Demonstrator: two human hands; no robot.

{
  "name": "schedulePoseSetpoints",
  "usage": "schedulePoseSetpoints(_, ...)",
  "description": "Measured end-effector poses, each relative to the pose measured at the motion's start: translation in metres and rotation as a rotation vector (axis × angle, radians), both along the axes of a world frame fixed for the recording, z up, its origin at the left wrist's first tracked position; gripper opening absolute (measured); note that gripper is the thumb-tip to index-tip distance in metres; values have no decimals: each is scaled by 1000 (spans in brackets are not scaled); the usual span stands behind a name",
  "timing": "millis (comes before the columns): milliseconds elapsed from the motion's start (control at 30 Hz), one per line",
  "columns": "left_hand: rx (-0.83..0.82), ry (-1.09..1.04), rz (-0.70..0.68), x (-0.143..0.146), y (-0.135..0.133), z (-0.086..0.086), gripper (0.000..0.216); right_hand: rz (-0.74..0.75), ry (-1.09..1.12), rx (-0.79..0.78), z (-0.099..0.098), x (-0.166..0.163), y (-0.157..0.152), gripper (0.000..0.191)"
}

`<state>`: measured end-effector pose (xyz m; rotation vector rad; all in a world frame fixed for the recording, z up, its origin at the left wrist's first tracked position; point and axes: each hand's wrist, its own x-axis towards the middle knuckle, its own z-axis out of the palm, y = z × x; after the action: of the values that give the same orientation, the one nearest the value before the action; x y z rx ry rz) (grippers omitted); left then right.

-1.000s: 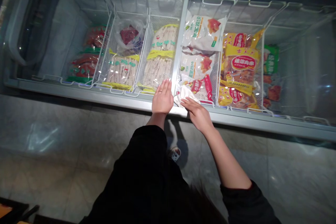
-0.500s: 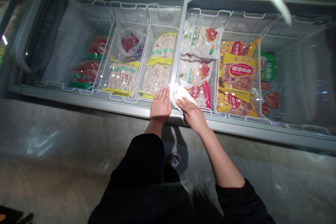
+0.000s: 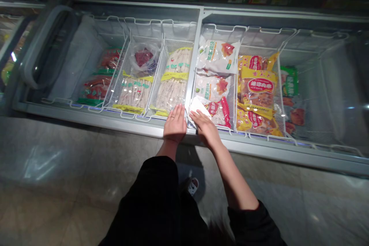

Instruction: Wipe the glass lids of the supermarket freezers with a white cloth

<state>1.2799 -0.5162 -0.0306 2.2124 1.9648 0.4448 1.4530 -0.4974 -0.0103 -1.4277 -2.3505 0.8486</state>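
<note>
I stand at a chest freezer (image 3: 138,123) with glass lids. My left hand (image 3: 175,123) lies flat, fingers together and stretched out, on the glass at the front rim beside the centre divider. My right hand (image 3: 204,127) presses a white cloth (image 3: 196,105) against the glass just right of the divider, fingers extended over it. Under the glass by my hands lie a yellow-edged bag of pale sticks (image 3: 173,84) and white bags with red print (image 3: 215,88).
Wire baskets hold more frozen packs: red-green bags (image 3: 98,82) at left, a clear bag of dark meat (image 3: 143,57), yellow-red bags (image 3: 256,92) at right. A lid handle (image 3: 43,46) curves at the far left. Grey tiled floor (image 3: 72,169) lies below.
The view has tilted so the freezer sits lower in frame. Both hands stay at the divider; the right hand and cloth have shifted slightly left, closer to the left hand.
</note>
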Motion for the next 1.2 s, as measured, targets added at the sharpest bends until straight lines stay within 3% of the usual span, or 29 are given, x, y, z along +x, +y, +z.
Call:
schedulePoseSetpoints(167, 10, 0, 8, 1, -1, -1, 58, -114, -9, 23, 5, 25, -5, 71)
schedulePoseSetpoints(400, -4, -1, 3, 0, 1, -2, 57, -127, -14, 68, 2, -19, 39, 73)
schedulePoseSetpoints(567, -13, -27, -4, -1, 0, 3, 59, -47, 4, 47, 3, -3, 7, 68)
schedulePoseSetpoints(667, -8, -45, 4, 0, -1, 3, 61, -115, -9, 34, 2, 12, -12, 67)
schedulePoseSetpoints(800, 6, -47, 7, 0, 0, -1, 64, -267, -25, 71, -2, -1, 1, 70)
schedulePoseSetpoints(967, -10, -47, 11, 0, 1, -1, 59, -206, -28, 88, -5, -31, 29, 73)
schedulePoseSetpoints(1200, 7, -82, 10, 1, -1, 5, 57, -105, -96, 68, 0, 0, -11, 76)
